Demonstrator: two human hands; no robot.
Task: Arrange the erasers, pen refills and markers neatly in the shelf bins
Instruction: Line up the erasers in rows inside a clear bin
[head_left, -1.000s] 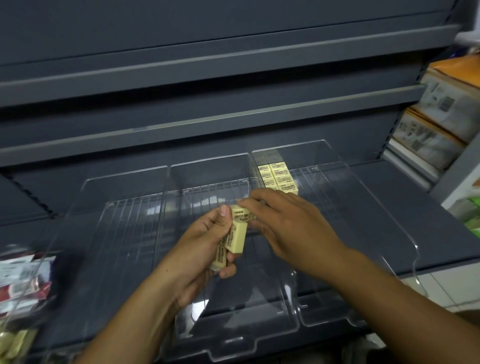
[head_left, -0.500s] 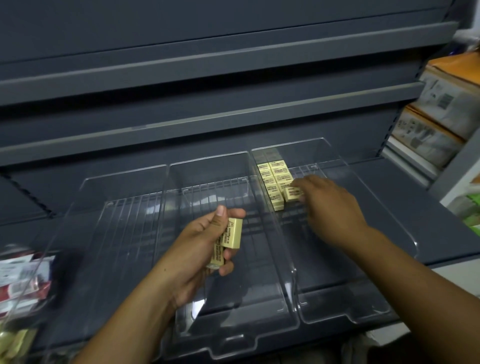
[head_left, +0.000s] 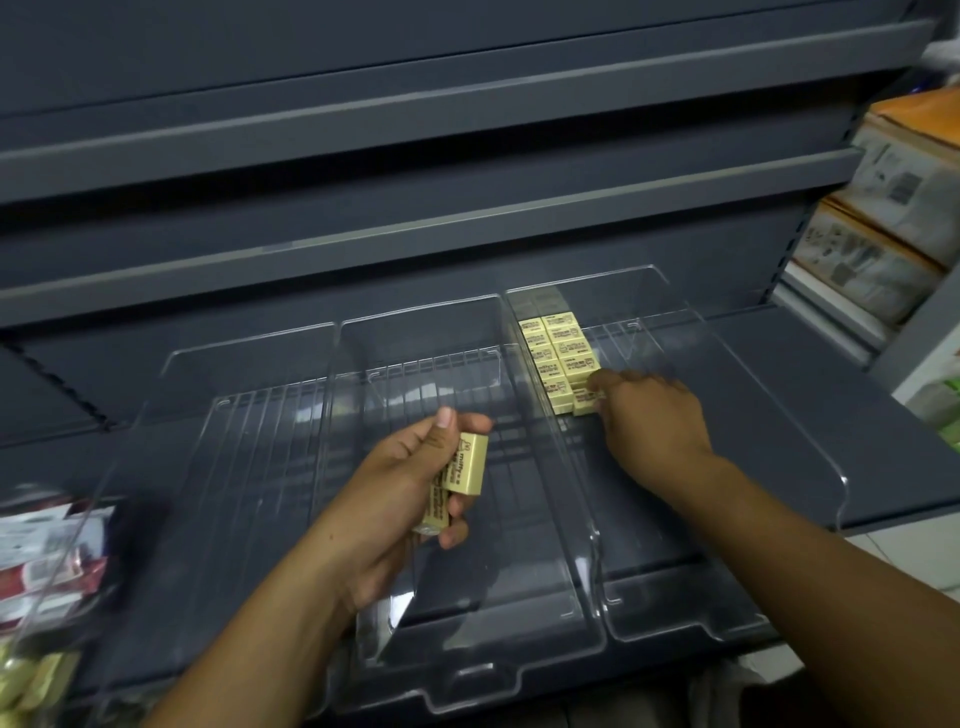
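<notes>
**Progress.** Early stage, by my assessment. At the far left edge lie blurred packets (head_left: 47, 561); I cannot tell what they are. Three clear bins stand side by side on the shelf (head_left: 893, 447). No stock shows in the left bin (head_left: 249, 467) or in the middle bin (head_left: 415, 332). The right bin (head_left: 670, 338) carries two eraser rows (head_left: 558, 348), laid flat along its left wall from the back toward the front. They fill only the rear left part of that bin. No pen refills or markers are seen anywhere in view, so I judge both to be outstanding, along with the erasers in hand. The boxes (head_left: 872, 265) stacked at the far right appear to be no part of the work.

**Hands.** The left hand (head_left: 395, 493) hovers above the middle bin. Its fingers and thumb are curled round at least two loose erasers (head_left: 467, 462), apparently a reserve supply, and the grip looks firm. The right hand (head_left: 654, 415) reaches into the right bin, fingers bent downward. Its tips are on the front eraser (head_left: 587, 402) at the near end of the right-hand row. The thumb is hidden, so I cannot tell whether this hand pinches that eraser or merely presses it into line. The piece appears a little askew against its row.
</notes>
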